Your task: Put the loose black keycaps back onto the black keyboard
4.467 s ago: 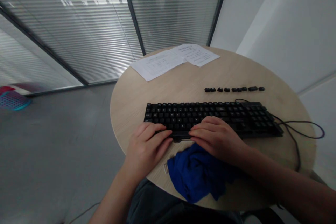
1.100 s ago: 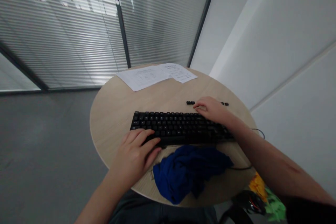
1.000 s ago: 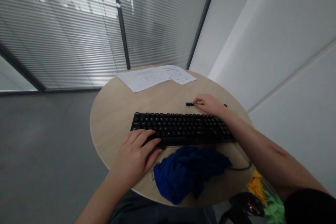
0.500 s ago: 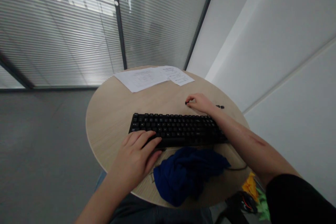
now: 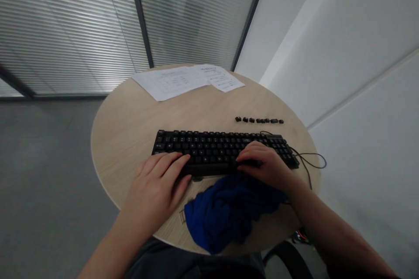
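A black keyboard (image 5: pixel 209 148) lies across the round table. My left hand (image 5: pixel 160 178) holds its front left corner, with the fingers over the keys and the thumb at the front edge. My right hand (image 5: pixel 265 163) is at the keyboard's front edge, right of the middle. Its fingers and thumb are curled close together on the keys there; what is between the fingertips is hidden. Behind the keyboard's right half, several small black keycaps (image 5: pixel 252 120) stand in a row. A crumpled blue cloth (image 5: pixel 222 213) lies in front of the keyboard, below my right hand.
Printed paper sheets (image 5: pixel 176 80) lie at the table's far edge. The keyboard's cable (image 5: pixel 316 161) loops at the right side. The wooden table (image 5: pixel 121 126) stands by a white wall (image 5: pixel 366 52) and a glass partition with blinds (image 5: pixel 75 30).
My right hand has let go of a small black keycap behind the keyboard and come back to the front keys, uncovering the row. My left hand stays on the keyboard. The view has shifted slightly.
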### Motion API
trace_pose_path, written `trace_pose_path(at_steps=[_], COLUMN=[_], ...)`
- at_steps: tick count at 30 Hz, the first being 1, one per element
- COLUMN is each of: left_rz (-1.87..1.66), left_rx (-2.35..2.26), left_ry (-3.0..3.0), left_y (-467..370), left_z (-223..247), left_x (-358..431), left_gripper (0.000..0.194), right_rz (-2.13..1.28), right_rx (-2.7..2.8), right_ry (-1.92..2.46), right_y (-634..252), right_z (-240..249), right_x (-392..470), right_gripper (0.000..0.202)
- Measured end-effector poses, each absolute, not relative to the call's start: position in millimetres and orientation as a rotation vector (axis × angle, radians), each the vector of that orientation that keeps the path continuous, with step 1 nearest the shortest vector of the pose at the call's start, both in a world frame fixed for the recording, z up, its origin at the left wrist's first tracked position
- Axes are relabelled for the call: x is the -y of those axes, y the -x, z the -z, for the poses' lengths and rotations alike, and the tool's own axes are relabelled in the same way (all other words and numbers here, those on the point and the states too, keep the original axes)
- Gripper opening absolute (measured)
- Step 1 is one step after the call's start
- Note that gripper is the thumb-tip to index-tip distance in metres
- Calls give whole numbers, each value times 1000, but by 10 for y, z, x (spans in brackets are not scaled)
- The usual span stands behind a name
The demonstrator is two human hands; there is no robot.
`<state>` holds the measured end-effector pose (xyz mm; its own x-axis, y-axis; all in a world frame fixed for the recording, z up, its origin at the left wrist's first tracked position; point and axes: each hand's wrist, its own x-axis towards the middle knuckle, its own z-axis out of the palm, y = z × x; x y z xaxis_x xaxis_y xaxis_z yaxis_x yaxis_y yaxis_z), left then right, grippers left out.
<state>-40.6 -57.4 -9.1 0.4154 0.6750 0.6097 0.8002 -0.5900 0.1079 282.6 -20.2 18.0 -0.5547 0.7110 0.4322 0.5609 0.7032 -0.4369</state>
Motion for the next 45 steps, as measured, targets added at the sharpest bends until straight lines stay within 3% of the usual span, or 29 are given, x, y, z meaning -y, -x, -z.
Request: trace_pose_path(at_steps=[5, 16, 28, 45], left_rz=[901, 820, 843, 830], left_rx=[1319, 1310, 1321, 1322], left_ry=[2488, 2508, 2522, 2527], left_y=[417, 442, 427, 417], left_z=[75, 72, 50, 53], left_x=[580, 584, 569, 560], left_gripper=[35, 29, 30, 31], right_rz=[-350, -61, -178, 57], right_rx=[2327, 2356, 2323, 2339], right_ry=[880, 819, 776, 782], right_y=[-2784, -2804, -2809, -2727], right_z=[-121, -45, -29, -74], right_x=[193, 211, 186, 276], right_gripper=[7, 10, 7, 5])
